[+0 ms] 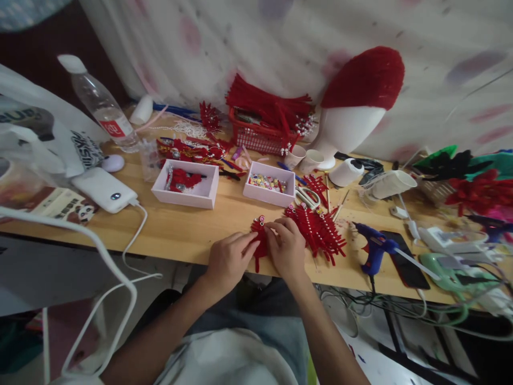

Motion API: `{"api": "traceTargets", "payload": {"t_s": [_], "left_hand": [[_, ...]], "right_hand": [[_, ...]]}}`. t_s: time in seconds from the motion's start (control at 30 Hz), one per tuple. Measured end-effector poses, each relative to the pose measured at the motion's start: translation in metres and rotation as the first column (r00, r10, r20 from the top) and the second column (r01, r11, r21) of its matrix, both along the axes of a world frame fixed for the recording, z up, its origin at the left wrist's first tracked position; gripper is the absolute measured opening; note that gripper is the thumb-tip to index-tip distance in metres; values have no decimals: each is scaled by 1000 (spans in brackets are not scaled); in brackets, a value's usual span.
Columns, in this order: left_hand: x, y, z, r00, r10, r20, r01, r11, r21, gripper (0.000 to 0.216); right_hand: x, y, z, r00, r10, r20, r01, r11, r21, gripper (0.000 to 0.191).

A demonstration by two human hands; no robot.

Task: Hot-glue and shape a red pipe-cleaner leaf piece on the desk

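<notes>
A small red fuzzy chenille piece (261,245) with a round pink-and-white bead at its top lies at the table's front edge between my hands. My left hand (229,263) pinches its left side, thumb and fingertips together. On the other side, my right hand (287,247) has its fingers closed at the upper right part of the piece. My fingers partly cover it. Just right of my right hand, several similar red chenille pieces (316,231) with rows of white beads lie bunched together. White-handled scissors (308,198) rest behind them.
Behind my hands stand a white box of small beads (269,197) and another with red pieces (208,195). A red basket (260,138) and red-capped mannequin head (348,125) are further back. A blue glue gun (374,248) and phone (406,262) lie right; a power bank (105,191) left.
</notes>
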State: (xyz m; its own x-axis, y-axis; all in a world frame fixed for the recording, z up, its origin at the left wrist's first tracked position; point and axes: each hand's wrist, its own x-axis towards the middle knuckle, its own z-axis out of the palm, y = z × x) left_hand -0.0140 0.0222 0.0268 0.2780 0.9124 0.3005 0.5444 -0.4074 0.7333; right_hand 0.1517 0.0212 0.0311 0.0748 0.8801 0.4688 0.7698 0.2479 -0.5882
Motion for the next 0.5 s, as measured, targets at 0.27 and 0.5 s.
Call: {"api": "traceTargets", "payload": {"t_s": [0.27,0.5], "left_hand": [[4,-3,-11,974,-7,-225,24,997,75,20],[4,-2,-12,980,-9,-196,25,996,82,19]], "right_hand": [[-1,8,-13,1000,17,2,-17,999,-44,24],[0,5,-11,1000,-4,-22,3,999,-49,24]]}}
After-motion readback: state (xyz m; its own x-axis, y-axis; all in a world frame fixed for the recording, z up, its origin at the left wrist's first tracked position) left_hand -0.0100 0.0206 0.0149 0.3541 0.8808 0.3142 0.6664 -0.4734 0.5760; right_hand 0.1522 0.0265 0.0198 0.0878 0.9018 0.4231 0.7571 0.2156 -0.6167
